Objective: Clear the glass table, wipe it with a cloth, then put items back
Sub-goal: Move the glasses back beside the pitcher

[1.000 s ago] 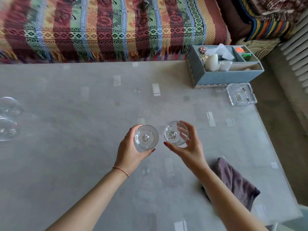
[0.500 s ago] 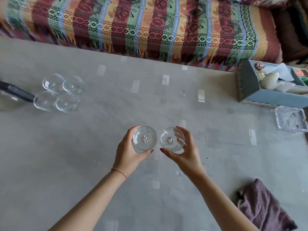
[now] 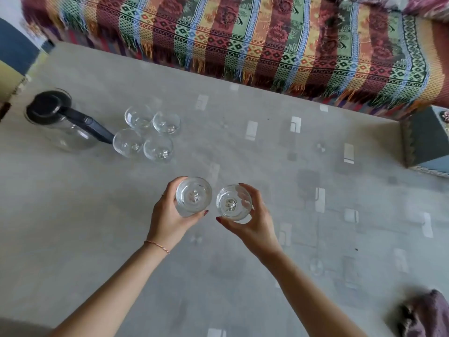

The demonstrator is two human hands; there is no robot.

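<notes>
Hands are carrying two small clear round drinking glasses above the grey patterned glass worktop (image 3: 73, 215), near the centre of the view. The left hand (image 3: 167, 215) is wrapping its fingers and thumb round the wall of the left glass (image 3: 193, 196); the right hand (image 3: 255, 222) is cupping the right glass (image 3: 233, 203) the same way, thumb at six o'clock, fingers at three o'clock. Both glasses are standing upright, mouths facing up toward the camera, long axes vertical; they are sitting just beside each other without clearly touching.

Toward ten o'clock, four matching clear glasses (image 3: 149, 135) are clustering together on the worktop, and a clear glass jug with a black lid and handle (image 3: 63, 122) is standing beside them at nine o'clock. Judging by that, the held pair is probably heading for the cluster as part of putting things back.

Glassware like this is likely light, rigid, smooth and brittle, so gripping round the wall, as both hands are doing, seems safest; knocking rims together is the risk. A crumpled purple cloth (image 3: 427, 314) is lying at five o'clock, and a striped woven throw with fringe (image 3: 243, 37) is hanging at twelve o'clock.
</notes>
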